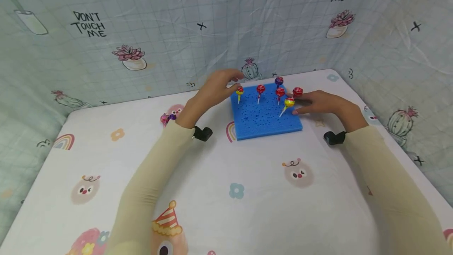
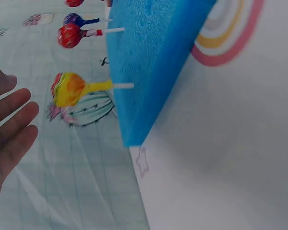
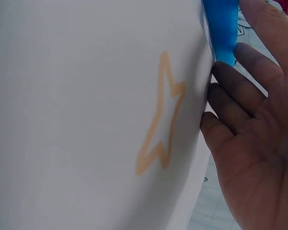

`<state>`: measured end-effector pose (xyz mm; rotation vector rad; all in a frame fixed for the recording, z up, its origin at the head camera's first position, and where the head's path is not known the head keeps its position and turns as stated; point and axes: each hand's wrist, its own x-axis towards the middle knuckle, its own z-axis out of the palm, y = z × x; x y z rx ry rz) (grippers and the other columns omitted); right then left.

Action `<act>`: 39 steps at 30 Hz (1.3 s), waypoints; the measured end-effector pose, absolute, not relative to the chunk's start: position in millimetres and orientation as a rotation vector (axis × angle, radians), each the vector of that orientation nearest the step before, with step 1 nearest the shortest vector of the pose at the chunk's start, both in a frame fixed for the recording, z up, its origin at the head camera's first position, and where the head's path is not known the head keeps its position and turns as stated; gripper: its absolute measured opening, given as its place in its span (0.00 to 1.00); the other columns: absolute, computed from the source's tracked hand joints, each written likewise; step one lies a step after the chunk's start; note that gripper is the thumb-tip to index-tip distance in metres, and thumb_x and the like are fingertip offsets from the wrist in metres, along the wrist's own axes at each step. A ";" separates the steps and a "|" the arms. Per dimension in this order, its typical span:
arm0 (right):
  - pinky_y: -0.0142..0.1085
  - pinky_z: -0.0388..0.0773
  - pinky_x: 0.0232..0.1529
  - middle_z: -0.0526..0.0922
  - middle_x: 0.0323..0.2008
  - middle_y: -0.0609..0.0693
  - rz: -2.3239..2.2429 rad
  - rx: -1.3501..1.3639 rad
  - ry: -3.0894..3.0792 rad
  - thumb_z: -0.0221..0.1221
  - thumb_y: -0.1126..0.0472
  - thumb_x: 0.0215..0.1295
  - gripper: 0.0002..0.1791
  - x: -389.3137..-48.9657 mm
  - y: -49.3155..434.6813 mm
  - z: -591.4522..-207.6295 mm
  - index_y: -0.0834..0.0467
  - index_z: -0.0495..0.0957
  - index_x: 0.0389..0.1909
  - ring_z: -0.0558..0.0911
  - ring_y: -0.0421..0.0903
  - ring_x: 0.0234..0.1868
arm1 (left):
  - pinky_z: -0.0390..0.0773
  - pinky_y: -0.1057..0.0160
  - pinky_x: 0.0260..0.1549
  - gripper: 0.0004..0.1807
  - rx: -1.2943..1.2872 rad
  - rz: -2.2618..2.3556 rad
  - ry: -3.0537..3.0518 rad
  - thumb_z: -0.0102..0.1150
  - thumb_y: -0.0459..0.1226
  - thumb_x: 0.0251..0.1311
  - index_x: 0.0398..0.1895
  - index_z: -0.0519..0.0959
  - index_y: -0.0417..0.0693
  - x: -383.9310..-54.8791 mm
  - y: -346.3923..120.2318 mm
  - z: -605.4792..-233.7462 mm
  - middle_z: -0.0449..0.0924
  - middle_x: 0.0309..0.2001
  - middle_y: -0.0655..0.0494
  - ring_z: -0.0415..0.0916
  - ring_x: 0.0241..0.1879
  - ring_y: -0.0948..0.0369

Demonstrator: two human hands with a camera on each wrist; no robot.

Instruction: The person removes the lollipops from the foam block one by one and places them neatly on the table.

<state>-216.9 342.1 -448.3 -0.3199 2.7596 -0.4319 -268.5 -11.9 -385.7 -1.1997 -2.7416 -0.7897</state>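
Observation:
A blue foam board (image 1: pixel 262 124) lies on the table, with several wrapped lollipops standing in it by their sticks. My left hand (image 1: pixel 221 84) hovers at the board's back left corner, beside a yellow-and-red lollipop (image 1: pixel 240 91). In the left wrist view its fingers are apart from that lollipop (image 2: pixel 69 89) and hold nothing. Relaxed fingers of my right hand (image 1: pixel 318 102) reach to the board's right edge, by a leaning yellow lollipop (image 1: pixel 289 102) and a red one (image 1: pixel 297 91). The right wrist view has those fingertips right at the foam (image 3: pixel 224 31); the thumb lies nearer the lollipops.
Beyond my left forearm, a pink lollipop (image 1: pixel 164 119) and a purple one (image 1: pixel 172 117) lie on the table (image 1: pixel 212 215), partly hidden by the wrist. A printed cloth (image 1: pixel 170 30) hangs behind the table and along its sides.

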 end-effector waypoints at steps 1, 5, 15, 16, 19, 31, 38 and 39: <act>0.68 0.60 0.69 0.64 0.72 0.70 -0.442 -0.317 2.759 0.63 0.36 0.64 0.50 -217.4 341.9 -449.6 0.67 0.62 0.75 0.60 0.71 0.73 | 0.78 0.58 0.60 0.17 -1.214 -0.775 -2.736 0.58 0.36 0.73 0.61 0.79 0.44 -272.4 -5.2 -386.9 0.81 0.60 0.50 0.78 0.59 0.55; 0.68 0.59 0.69 0.63 0.73 0.70 -0.481 -0.299 2.745 0.64 0.36 0.64 0.51 -217.7 339.0 -455.1 0.66 0.60 0.75 0.58 0.71 0.74 | 0.79 0.59 0.57 0.17 -1.259 -0.686 -2.750 0.58 0.37 0.73 0.61 0.79 0.44 -285.2 18.7 -394.2 0.82 0.59 0.49 0.79 0.57 0.55; 0.67 0.57 0.71 0.62 0.74 0.68 -0.449 -0.305 2.746 0.63 0.35 0.65 0.52 -216.3 334.9 -452.3 0.62 0.57 0.78 0.57 0.70 0.75 | 0.78 0.67 0.56 0.18 -1.318 -0.754 -2.837 0.56 0.39 0.75 0.64 0.77 0.46 -300.7 66.0 -386.4 0.80 0.60 0.51 0.77 0.58 0.59; 0.67 0.56 0.71 0.61 0.74 0.68 -0.448 -0.301 2.746 0.63 0.35 0.64 0.52 -216.7 335.5 -452.1 0.61 0.56 0.78 0.56 0.70 0.75 | 0.78 0.67 0.56 0.18 -1.333 -0.782 -2.840 0.56 0.39 0.75 0.64 0.77 0.46 -302.1 70.1 -385.1 0.80 0.60 0.50 0.77 0.59 0.59; 0.68 0.55 0.71 0.60 0.75 0.68 -0.461 -0.288 2.740 0.64 0.34 0.63 0.53 -217.3 336.6 -451.5 0.60 0.56 0.79 0.55 0.70 0.75 | 0.78 0.68 0.56 0.19 -1.351 -0.833 -2.848 0.56 0.39 0.75 0.65 0.76 0.47 -305.2 81.1 -385.5 0.80 0.61 0.50 0.78 0.59 0.59; 0.69 0.54 0.71 0.59 0.75 0.68 -0.487 -0.315 2.732 0.65 0.36 0.64 0.52 -217.9 338.7 -446.6 0.60 0.56 0.79 0.55 0.70 0.75 | 0.78 0.69 0.56 0.18 -1.398 -1.024 -2.904 0.57 0.36 0.73 0.63 0.77 0.44 -317.6 104.5 -389.8 0.81 0.60 0.50 0.77 0.60 0.58; 0.68 0.55 0.70 0.60 0.74 0.69 -0.471 -0.291 2.718 0.64 0.36 0.63 0.52 -219.4 338.0 -443.3 0.61 0.56 0.78 0.56 0.71 0.75 | 0.78 0.66 0.57 0.19 -1.483 -1.209 -2.878 0.56 0.34 0.73 0.64 0.77 0.40 -325.9 98.1 -392.7 0.81 0.60 0.47 0.77 0.62 0.56; 0.68 0.55 0.70 0.60 0.74 0.69 -0.469 -0.294 2.716 0.64 0.36 0.63 0.52 -219.7 338.0 -442.7 0.61 0.56 0.78 0.56 0.71 0.75 | 0.78 0.66 0.57 0.19 -1.487 -1.239 -2.871 0.57 0.34 0.73 0.64 0.78 0.40 -327.0 97.2 -393.1 0.81 0.60 0.46 0.77 0.62 0.56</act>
